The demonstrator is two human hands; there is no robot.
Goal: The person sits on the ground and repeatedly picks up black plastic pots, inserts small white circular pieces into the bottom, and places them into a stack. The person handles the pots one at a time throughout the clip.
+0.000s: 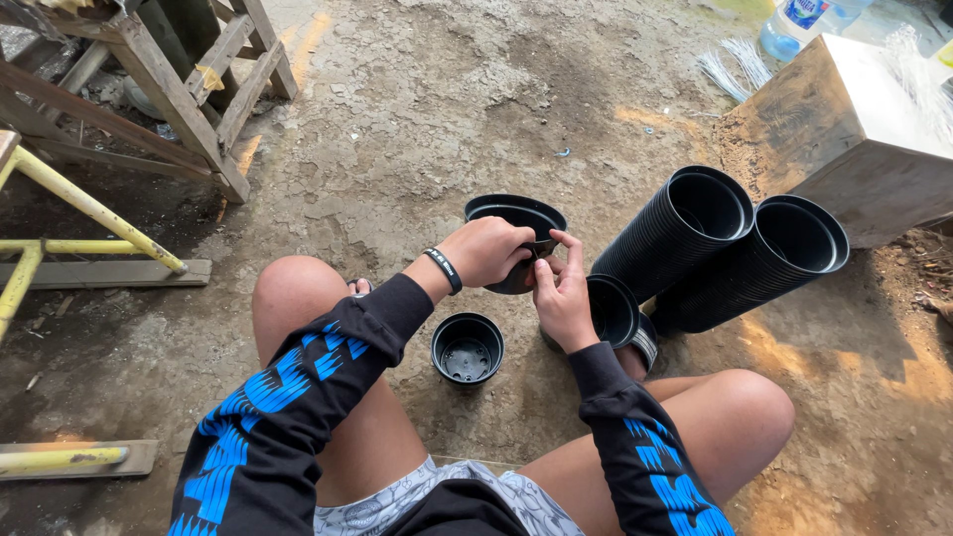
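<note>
Left hand (488, 250) wrapped round a black pot (516, 220), held up over the ground. Right hand (563, 298) pinching its rim with fingers (574, 248). One pot (467, 347) done, standing alone below. Two long stacks (730, 248) lying nearby, still to go.

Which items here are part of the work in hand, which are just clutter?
In hand:
left hand
right hand
held black plastic pot
pot on the ground
pot by the right hand
two stacks of nested pots

Lying about:
wooden box
plastic bottle
wooden trestle
yellow metal frame
</note>
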